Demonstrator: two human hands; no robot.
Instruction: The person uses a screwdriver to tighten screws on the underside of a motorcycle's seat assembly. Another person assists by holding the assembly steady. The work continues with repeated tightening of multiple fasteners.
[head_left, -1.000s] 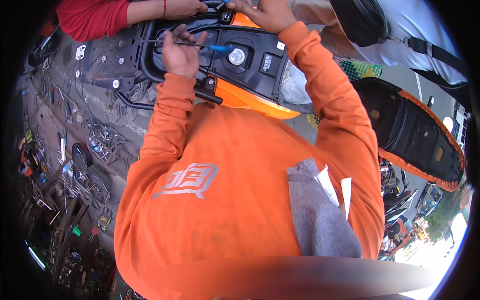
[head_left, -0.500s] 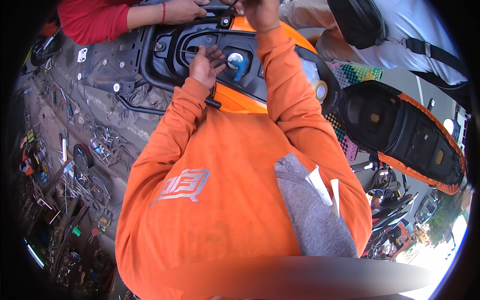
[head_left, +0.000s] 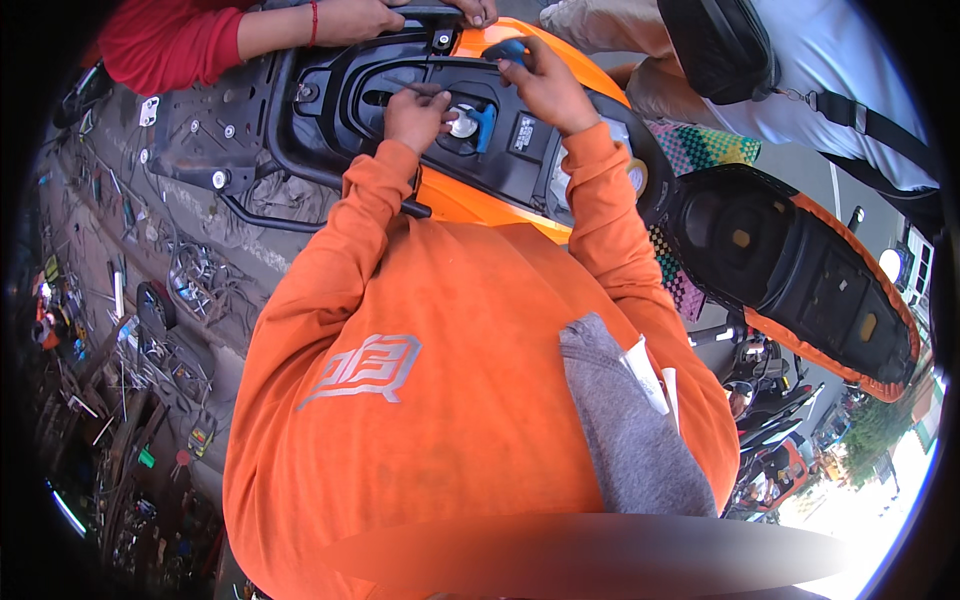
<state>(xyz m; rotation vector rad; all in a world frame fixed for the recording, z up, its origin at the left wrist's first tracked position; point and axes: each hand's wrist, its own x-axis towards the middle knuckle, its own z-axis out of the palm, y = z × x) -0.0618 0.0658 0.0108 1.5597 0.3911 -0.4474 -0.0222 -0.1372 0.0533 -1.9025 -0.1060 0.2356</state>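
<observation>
Under my left hand (head_left: 415,119) is the black underseat panel (head_left: 505,178) of a motorcycle with orange side covers (head_left: 470,203). That hand's fingers are curled together beside a round silver cap (head_left: 463,123). A thin dark rod shows by its fingers, but what they grip is hidden. At the cap's right edge lies a curved blue piece (head_left: 486,129). Farther right and forward, my right hand (head_left: 556,88) is closed on a blue-handled tool (head_left: 504,50), held over the panel near the far orange cover. The tool's working end is hard to make out.
Another person's hands (head_left: 365,20), below red sleeves, are at the far frame rail. A person in light clothes with a black bag (head_left: 718,45) stands at right. The removed seat (head_left: 800,270) lies upside down. Tape (head_left: 637,178) sits on the panel; scattered tools (head_left: 125,360) cover the left ground.
My left hand has turned from palm-up with spread fingers to curled fingers by the cap. My right hand has come back nearer from the far side, now showing the blue-handled tool.
</observation>
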